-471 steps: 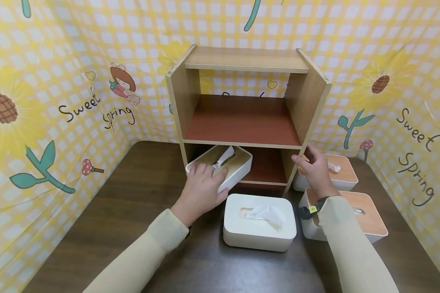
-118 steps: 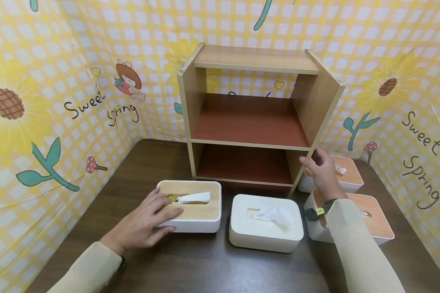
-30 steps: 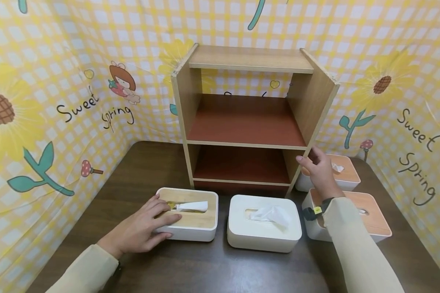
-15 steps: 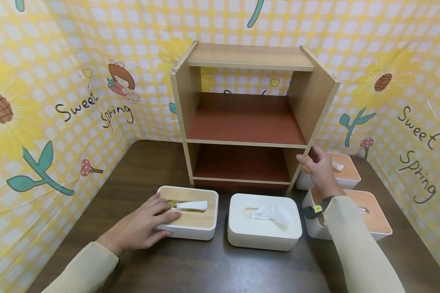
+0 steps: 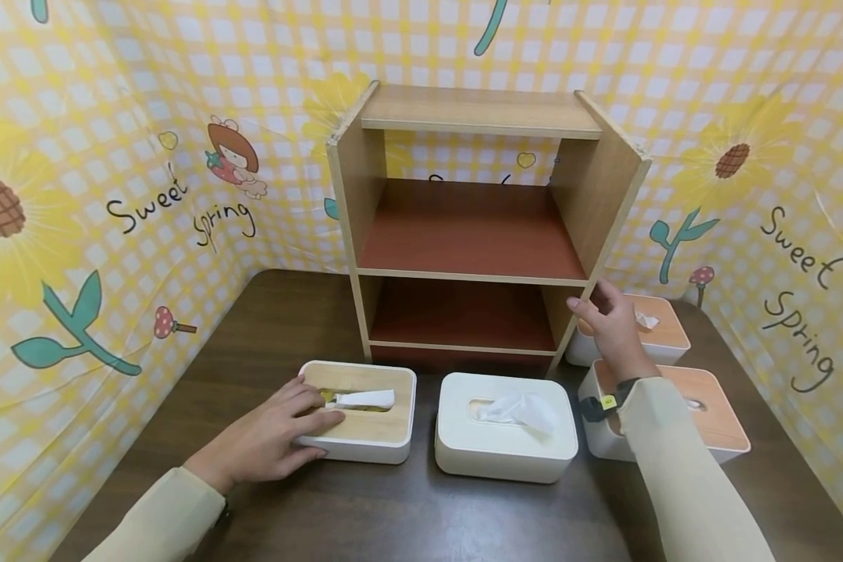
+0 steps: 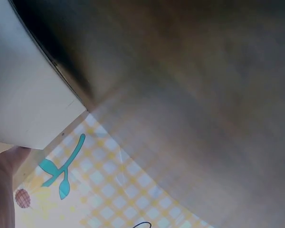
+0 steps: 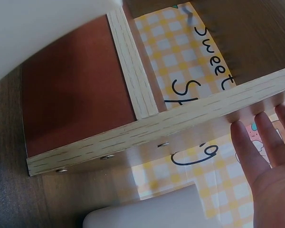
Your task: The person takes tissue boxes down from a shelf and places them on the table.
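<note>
My left hand [image 5: 260, 433] holds the left end of a white tissue box with a pale wooden lid [image 5: 365, 375], fingers over the lid and thumb against its front side. The box lies flat on the dark table, a white tissue in its slot. My right hand [image 5: 613, 328] grips the right side panel of a small wooden shelf [image 5: 481, 109], thumb at the front edge. In the right wrist view, straight fingers [image 7: 249, 147] touch the panel's outer face. An all-white tissue box [image 5: 464, 453] stands between the hands, in front of the shelf.
Two tissue boxes with orange-brown lids stand right of the shelf: a rear one [image 5: 663, 312] and a nearer one [image 5: 716, 406], partly behind the right forearm. Brown shelf boards [image 5: 464, 234] form the shelf's levels. A yellow checked cloth [image 5: 253, 62] encloses the table [image 5: 267, 312].
Earlier, my left hand held the pale-lidded box tilted at the shelf's lower compartment; it now lies on the table, left of the all-white box. Within the last second, hardly anything moved.
</note>
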`<move>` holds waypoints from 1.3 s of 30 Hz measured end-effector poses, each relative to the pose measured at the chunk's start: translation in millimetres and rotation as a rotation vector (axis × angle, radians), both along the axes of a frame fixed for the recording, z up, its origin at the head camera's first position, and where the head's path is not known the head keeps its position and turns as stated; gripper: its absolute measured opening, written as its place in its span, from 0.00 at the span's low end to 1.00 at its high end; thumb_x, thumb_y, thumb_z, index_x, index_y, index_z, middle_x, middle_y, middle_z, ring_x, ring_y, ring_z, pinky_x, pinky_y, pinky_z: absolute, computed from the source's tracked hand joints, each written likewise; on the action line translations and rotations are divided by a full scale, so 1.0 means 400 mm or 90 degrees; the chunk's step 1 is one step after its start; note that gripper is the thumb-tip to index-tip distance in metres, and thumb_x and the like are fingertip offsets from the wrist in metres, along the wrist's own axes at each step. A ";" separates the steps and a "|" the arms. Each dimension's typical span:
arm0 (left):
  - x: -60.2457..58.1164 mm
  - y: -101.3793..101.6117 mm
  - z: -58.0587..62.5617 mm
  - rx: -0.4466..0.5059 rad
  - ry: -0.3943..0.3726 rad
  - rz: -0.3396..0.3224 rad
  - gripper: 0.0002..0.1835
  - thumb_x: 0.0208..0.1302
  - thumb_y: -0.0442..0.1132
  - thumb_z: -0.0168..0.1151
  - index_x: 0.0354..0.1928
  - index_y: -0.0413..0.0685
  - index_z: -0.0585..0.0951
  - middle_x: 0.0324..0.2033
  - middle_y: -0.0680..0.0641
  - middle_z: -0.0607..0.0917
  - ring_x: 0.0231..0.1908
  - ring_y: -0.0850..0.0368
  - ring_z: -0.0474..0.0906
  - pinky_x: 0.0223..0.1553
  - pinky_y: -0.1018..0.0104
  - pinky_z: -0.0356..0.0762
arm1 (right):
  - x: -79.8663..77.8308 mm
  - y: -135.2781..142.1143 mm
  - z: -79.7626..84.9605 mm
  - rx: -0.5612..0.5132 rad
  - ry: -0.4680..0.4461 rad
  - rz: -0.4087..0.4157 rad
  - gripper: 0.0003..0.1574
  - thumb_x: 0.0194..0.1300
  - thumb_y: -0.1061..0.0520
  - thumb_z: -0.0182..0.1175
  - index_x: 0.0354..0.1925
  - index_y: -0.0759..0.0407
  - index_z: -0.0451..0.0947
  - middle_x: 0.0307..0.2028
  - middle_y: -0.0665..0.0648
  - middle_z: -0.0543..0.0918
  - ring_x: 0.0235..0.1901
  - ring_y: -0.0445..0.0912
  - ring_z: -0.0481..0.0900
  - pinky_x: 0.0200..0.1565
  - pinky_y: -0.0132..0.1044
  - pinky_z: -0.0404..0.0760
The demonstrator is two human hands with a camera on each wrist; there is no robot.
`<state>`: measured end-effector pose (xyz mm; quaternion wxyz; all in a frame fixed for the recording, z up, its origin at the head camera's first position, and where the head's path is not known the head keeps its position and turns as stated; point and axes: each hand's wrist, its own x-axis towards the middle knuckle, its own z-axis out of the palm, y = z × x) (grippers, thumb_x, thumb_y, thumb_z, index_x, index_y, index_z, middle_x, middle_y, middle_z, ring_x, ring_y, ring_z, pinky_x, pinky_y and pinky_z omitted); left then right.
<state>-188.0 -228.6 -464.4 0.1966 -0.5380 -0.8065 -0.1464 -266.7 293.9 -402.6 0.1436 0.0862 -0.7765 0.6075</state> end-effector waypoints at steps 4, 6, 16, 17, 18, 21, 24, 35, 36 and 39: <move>0.001 0.000 -0.002 0.000 -0.002 0.000 0.30 0.51 0.47 0.74 0.58 0.53 0.80 0.46 0.52 0.77 0.48 0.51 0.72 0.55 0.33 0.63 | -0.001 0.002 -0.003 0.008 0.002 0.003 0.38 0.68 0.49 0.61 0.71 0.55 0.63 0.64 0.62 0.70 0.63 0.57 0.66 0.53 0.30 0.72; 0.001 0.000 -0.002 0.001 -0.005 0.001 0.30 0.52 0.47 0.74 0.58 0.53 0.80 0.46 0.52 0.77 0.48 0.51 0.72 0.55 0.32 0.63 | 0.000 0.002 -0.002 0.008 0.000 0.002 0.37 0.68 0.49 0.61 0.71 0.55 0.63 0.64 0.62 0.70 0.63 0.56 0.66 0.54 0.30 0.72; -0.002 -0.004 -0.005 -0.001 -0.006 0.002 0.30 0.52 0.47 0.74 0.59 0.53 0.79 0.46 0.52 0.77 0.49 0.51 0.72 0.56 0.34 0.64 | 0.005 -0.003 0.003 0.002 -0.001 -0.002 0.37 0.68 0.51 0.61 0.70 0.57 0.64 0.62 0.60 0.71 0.61 0.50 0.68 0.53 0.29 0.71; -0.002 -0.004 -0.005 -0.001 -0.006 0.001 0.30 0.52 0.47 0.74 0.59 0.53 0.79 0.46 0.52 0.77 0.49 0.51 0.72 0.56 0.35 0.64 | 0.006 -0.003 0.003 0.003 -0.003 -0.002 0.37 0.68 0.50 0.61 0.71 0.57 0.64 0.63 0.60 0.71 0.61 0.51 0.68 0.53 0.29 0.71; -0.002 -0.004 -0.006 -0.001 -0.007 0.000 0.30 0.52 0.47 0.74 0.59 0.53 0.79 0.46 0.52 0.77 0.49 0.51 0.72 0.56 0.35 0.64 | 0.006 -0.003 0.003 0.003 -0.005 -0.002 0.37 0.68 0.50 0.61 0.71 0.56 0.63 0.63 0.60 0.71 0.61 0.51 0.68 0.54 0.29 0.71; -0.003 -0.004 -0.005 -0.002 -0.009 -0.002 0.30 0.52 0.47 0.74 0.59 0.53 0.79 0.46 0.52 0.77 0.48 0.52 0.72 0.56 0.37 0.64 | 0.006 -0.002 0.001 0.006 -0.009 -0.004 0.38 0.68 0.49 0.61 0.71 0.55 0.63 0.64 0.61 0.70 0.62 0.52 0.67 0.55 0.32 0.71; -0.003 -0.004 -0.005 -0.003 -0.011 -0.002 0.29 0.53 0.48 0.74 0.59 0.53 0.79 0.47 0.53 0.77 0.49 0.52 0.72 0.56 0.37 0.64 | 0.006 -0.001 -0.001 0.010 -0.010 -0.004 0.38 0.68 0.48 0.61 0.72 0.55 0.62 0.64 0.61 0.70 0.63 0.53 0.66 0.57 0.34 0.71; -0.007 -0.006 -0.007 -0.004 -0.014 -0.004 0.30 0.52 0.47 0.74 0.59 0.53 0.79 0.46 0.52 0.77 0.48 0.52 0.72 0.56 0.40 0.65 | 0.003 -0.002 0.001 -0.004 0.007 0.006 0.36 0.68 0.52 0.62 0.70 0.55 0.65 0.63 0.60 0.71 0.64 0.52 0.65 0.55 0.29 0.70; -0.008 -0.007 -0.007 -0.004 -0.014 -0.005 0.30 0.52 0.47 0.74 0.59 0.53 0.79 0.46 0.52 0.77 0.48 0.51 0.72 0.56 0.40 0.65 | 0.003 -0.002 0.002 -0.003 0.008 0.007 0.36 0.68 0.52 0.62 0.71 0.55 0.64 0.64 0.60 0.71 0.64 0.52 0.65 0.55 0.29 0.70; -0.010 -0.007 -0.006 -0.005 -0.014 -0.008 0.31 0.50 0.46 0.75 0.59 0.53 0.79 0.46 0.52 0.77 0.48 0.51 0.72 0.55 0.40 0.66 | 0.003 -0.001 0.003 0.000 0.002 0.006 0.37 0.68 0.50 0.62 0.71 0.54 0.64 0.64 0.59 0.70 0.64 0.52 0.65 0.55 0.29 0.71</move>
